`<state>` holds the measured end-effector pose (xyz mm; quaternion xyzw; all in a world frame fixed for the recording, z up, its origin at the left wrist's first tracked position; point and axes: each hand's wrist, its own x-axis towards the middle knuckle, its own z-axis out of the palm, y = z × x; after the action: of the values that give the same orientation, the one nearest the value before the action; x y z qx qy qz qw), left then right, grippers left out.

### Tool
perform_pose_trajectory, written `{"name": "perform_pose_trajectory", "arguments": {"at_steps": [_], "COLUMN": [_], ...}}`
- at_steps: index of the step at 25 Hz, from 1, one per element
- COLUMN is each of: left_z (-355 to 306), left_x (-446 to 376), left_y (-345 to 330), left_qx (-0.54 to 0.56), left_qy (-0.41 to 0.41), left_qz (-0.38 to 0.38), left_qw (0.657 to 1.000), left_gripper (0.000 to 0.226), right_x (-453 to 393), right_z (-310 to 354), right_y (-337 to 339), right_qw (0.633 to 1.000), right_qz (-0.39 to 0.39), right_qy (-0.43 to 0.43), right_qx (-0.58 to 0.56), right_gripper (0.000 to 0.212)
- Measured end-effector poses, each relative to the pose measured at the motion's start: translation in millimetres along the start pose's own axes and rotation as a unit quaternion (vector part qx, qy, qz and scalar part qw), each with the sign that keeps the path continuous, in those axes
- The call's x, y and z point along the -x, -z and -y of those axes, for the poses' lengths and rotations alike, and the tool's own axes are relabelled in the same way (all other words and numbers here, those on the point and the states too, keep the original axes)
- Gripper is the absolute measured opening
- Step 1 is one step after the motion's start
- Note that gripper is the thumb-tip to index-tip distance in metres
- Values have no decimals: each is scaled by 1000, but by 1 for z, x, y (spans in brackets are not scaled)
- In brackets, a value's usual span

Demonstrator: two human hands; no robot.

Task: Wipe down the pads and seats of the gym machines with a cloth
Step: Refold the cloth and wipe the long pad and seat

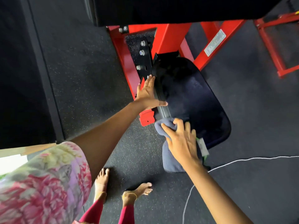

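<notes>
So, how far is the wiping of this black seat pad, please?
Done: nothing can be confirmed; the black seat pad shows no clear wiped mark. In hand: the right hand presses the grey cloth on the pad's near end, while the left hand rests open on the red frame beside it. Left: probably most of this pad, and the large dark pad above.

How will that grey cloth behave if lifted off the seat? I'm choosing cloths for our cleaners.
Probably floppy: the grey cloth bunches under the right hand and droops over the seat edge. Likely light, since the fingers gather it easily. Unlikely to slide; it looks soft.
</notes>
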<state>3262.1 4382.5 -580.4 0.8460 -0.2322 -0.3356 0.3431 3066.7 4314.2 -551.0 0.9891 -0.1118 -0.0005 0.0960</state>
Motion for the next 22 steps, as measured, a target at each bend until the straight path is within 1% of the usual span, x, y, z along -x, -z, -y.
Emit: {"name": "perform_pose_trajectory", "arguments": {"at_steps": [3, 4, 5, 7, 10, 11, 13, 15, 17, 18, 20, 22], "left_z": [6, 6, 6, 6, 7, 9, 13, 18, 23, 25, 27, 27], "left_x": [-3, -5, -7, -8, -7, -9, -10, -15, -19, -19, -19, -20], "left_y": [7, 11, 16, 26, 31, 30, 24, 19, 15, 14, 13, 15], "left_qx": [107, 160, 217, 295, 338, 347, 365, 387, 402, 408, 431, 458], "left_qy": [-12, -2, 14, 42, 53, 50, 39, 33, 35, 36, 39, 52], "left_qz": [-67, -81, -87, -81, -60, -55, -59, -68, -69, -63, -46, -39], "left_qw": [992, 984, 972, 951, 938, 935, 928, 919, 913, 910, 901, 887], "left_gripper": [65, 53, 47, 45, 50, 51, 53, 54, 54, 54, 49, 45], "right_x": [-68, -82, -85, -65, -27, -31, -68, -114, -136, -132, -103, -78], "right_z": [15, 16, 16, 14, 11, 12, 22, 33, 31, 27, 14, 4], "right_y": [-2, -3, -3, -1, -1, -3, -8, -8, -11, -11, -10, -7], "right_qw": [1000, 999, 999, 1000, 999, 997, 995, 995, 997, 999, 1000, 1000], "right_qz": [6, 7, 10, 6, 12, 23, 27, 10, -8, -11, -13, -14], "right_qy": [-27, -33, -33, -21, 8, 19, 35, 18, 2, 2, -4, 6], "right_qx": [-1, -4, -5, 10, 51, 66, 87, 97, 77, 51, 4, -24], "right_gripper": [44, 44, 46, 49, 51, 48, 43, 39, 40, 43, 50, 53]}}
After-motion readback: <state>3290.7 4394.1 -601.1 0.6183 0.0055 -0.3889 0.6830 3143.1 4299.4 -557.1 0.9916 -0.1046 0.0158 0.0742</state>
